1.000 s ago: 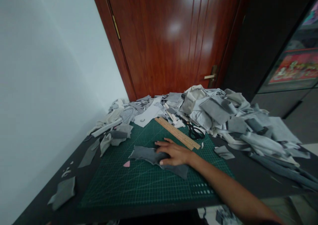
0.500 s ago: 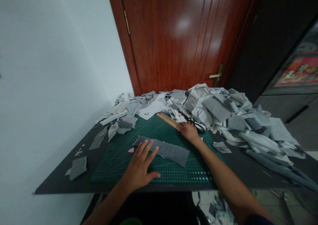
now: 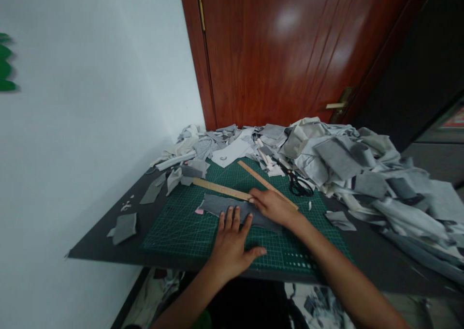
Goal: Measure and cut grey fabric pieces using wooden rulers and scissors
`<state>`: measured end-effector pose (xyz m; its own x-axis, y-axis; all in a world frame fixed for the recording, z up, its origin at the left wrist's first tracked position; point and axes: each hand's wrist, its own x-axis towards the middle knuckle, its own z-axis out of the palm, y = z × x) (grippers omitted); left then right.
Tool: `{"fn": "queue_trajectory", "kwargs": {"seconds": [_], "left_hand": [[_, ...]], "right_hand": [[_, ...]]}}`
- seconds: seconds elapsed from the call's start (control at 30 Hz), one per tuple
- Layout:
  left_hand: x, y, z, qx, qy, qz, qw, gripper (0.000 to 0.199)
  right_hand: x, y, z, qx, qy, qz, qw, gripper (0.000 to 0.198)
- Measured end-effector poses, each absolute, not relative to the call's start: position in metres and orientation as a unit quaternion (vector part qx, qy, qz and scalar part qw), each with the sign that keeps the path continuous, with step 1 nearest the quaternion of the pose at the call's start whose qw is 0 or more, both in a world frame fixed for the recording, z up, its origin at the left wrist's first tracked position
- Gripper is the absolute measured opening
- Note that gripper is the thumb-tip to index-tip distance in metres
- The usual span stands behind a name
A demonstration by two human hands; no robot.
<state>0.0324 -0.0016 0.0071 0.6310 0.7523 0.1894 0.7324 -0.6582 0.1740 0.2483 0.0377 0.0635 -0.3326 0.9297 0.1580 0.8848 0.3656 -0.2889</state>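
A strip of grey fabric (image 3: 217,205) lies across the green cutting mat (image 3: 174,232). My left hand (image 3: 234,244) rests flat on the strip's lower edge, fingers spread. Just above the strip, my right hand (image 3: 270,205) grips the right end of a wooden ruler (image 3: 221,188), which points left along the fabric's upper edge. A second wooden ruler (image 3: 263,180) lies slanted on the mat, partly behind my right hand. Beside the strip's left end is a small pink piece (image 3: 199,211), perhaps tailor's chalk. Black-handled scissors (image 3: 300,185) lie at the mat's upper right.
A big heap of grey and white fabric (image 3: 337,159) covers the table's back and right. Small scraps (image 3: 125,228) lie on the dark tabletop (image 3: 97,244) at the left. A white wall (image 3: 108,101) and a wooden door (image 3: 261,53) stand close behind.
My right hand has brought a ruler toward the fabric strip, uncovering the second ruler and the scissors. My left hand has shifted right along the strip. The view has turned left.
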Motion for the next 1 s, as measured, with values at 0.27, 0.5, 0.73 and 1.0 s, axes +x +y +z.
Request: {"fn": "queue_trajectory", "kwargs": {"seconds": [0.27,0.5,0.73,1.0], "left_hand": [[0.026,-0.011,0.008,0.885,0.424,0.191,0.021,0.065],[0.025,-0.008,0.01,0.889,0.408,0.205,0.036,0.068],[0.025,-0.005,0.012,0.915,0.362,0.17,0.052,0.075],[0.023,-0.004,0.004,0.899,0.389,0.191,0.057,0.071]], "right_hand": [[0.228,0.027,0.062,-0.57,-0.819,0.038,0.058,0.039],[0.246,0.03,0.065,-0.552,-0.827,0.101,0.031,0.022],[0.263,0.031,0.068,-0.607,-0.776,0.166,0.019,0.017],[0.261,0.036,0.063,-0.595,-0.791,0.141,0.015,0.033]]}}
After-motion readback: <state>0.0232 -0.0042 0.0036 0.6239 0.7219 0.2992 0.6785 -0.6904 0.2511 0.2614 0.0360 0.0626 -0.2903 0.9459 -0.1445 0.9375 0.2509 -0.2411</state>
